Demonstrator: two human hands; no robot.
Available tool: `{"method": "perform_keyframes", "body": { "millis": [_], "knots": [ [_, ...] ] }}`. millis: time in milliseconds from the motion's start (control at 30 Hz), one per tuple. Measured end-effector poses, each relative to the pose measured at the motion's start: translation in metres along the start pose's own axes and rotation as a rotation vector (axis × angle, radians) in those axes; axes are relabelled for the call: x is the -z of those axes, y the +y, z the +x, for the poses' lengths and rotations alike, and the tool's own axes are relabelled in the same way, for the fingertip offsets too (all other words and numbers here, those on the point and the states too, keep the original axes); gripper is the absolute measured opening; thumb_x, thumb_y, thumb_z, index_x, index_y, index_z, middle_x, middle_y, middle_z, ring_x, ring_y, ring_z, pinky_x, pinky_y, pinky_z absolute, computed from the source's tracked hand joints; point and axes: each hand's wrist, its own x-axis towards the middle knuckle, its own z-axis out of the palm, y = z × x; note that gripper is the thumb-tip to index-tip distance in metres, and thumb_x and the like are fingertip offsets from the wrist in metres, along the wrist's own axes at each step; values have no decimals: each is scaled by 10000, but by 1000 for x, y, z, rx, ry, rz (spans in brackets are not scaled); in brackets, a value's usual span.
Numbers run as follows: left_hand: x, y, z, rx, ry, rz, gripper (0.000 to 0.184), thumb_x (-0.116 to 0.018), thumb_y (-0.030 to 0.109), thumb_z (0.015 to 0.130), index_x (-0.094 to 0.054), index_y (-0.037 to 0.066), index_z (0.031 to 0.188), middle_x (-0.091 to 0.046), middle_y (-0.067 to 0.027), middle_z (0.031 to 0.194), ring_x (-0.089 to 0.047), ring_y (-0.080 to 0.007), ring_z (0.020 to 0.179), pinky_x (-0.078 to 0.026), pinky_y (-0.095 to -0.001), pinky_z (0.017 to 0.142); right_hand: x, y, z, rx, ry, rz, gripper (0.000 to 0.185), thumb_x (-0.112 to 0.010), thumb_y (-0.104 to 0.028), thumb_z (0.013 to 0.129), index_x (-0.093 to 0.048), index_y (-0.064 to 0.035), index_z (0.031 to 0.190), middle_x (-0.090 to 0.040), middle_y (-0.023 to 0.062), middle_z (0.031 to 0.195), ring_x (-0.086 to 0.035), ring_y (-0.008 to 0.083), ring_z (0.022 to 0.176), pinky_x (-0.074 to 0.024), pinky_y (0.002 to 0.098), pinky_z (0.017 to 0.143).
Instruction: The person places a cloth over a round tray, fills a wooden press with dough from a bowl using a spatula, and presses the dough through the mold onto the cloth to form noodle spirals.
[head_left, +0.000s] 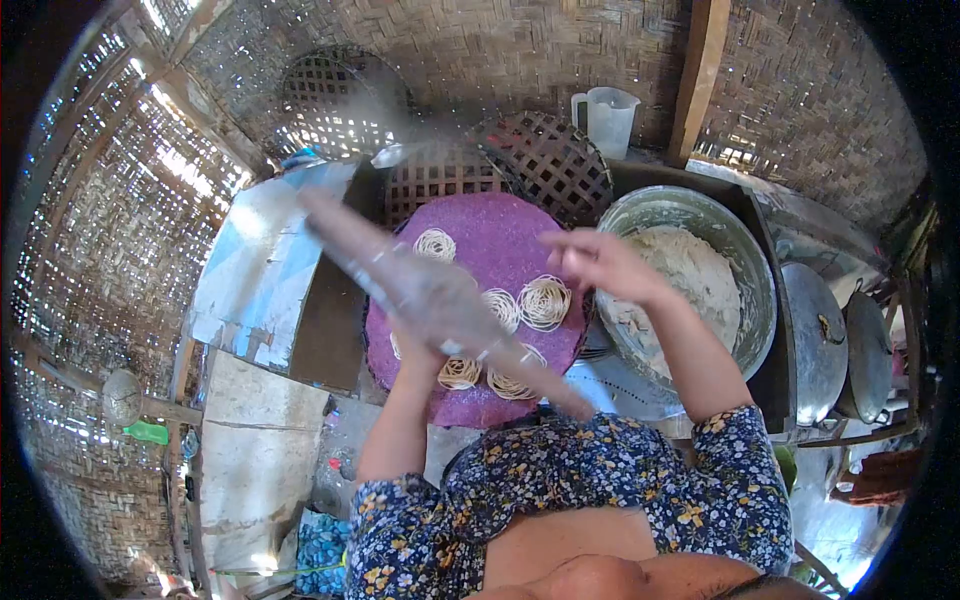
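Note:
My left hand [425, 352] is closed around a long wooden tool [430, 300] with a thick middle and narrow ends. It hangs tilted and motion-blurred over a round purple cloth [480, 225], and hides most of my fingers. My right hand [600, 262] is empty, its fingers apart and slightly bent, between the cloth and a large metal basin [760, 290]. On the cloth lie several nests of thin pale strands, among them one nest [545, 302] close below my right hand and another nest [434, 244] at the far left. Pale dough or flour [690, 285] fills part of the basin.
Woven round trays [545, 160] lean against the wall behind the cloth. A clear measuring jug [608, 120] stands at the back. Metal lids [812, 340] are at the right, past the basin. A blue-and-white sheet [255, 275] covers the surface at left.

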Motion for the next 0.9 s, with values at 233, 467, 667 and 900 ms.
{"method": "perform_keyframes", "body": {
  "millis": [233, 467, 667, 900],
  "knots": [
    [78, 70, -37, -286, 297, 291, 419, -480, 325, 869, -463, -7, 1123, -452, -99, 723, -477, -187, 673, -427, -318, 643, 14, 124, 14, -466, 206, -165, 294, -525, -286, 857, -592, -24, 973, -597, 104, 755, -583, 177, 638, -473, 318, 562],
    [122, 94, -76, -185, 110, 111, 365, -542, 248, 832, -504, -11, 1085, -389, -13, 530, -409, -121, 483, -370, -254, 504, -17, 112, -23, -620, 223, 385, 199, -487, -196, 878, -489, -7, 938, -554, 76, 715, -533, 138, 475, -460, 285, 381],
    [122, 96, -82, -154, 9, 78, 373, -626, 107, 770, -490, 4, 1102, -435, 19, 638, -436, -108, 571, -384, -243, 534, -83, 79, -68, -740, 307, 862, 248, -412, -103, 879, -357, 18, 1088, -558, 166, 890, -622, 292, 662, -559, 417, 558],
    [77, 89, -72, -192, -88, 238, 523, -535, 384, 836, -475, -45, 1129, -420, -35, 495, -435, -170, 551, -390, -306, 554, -102, 67, -100, -831, -368, 794, 335, -554, -207, 860, -540, 37, 1090, -593, 183, 1025, -596, 250, 936, -483, 345, 838]
  ]
}}
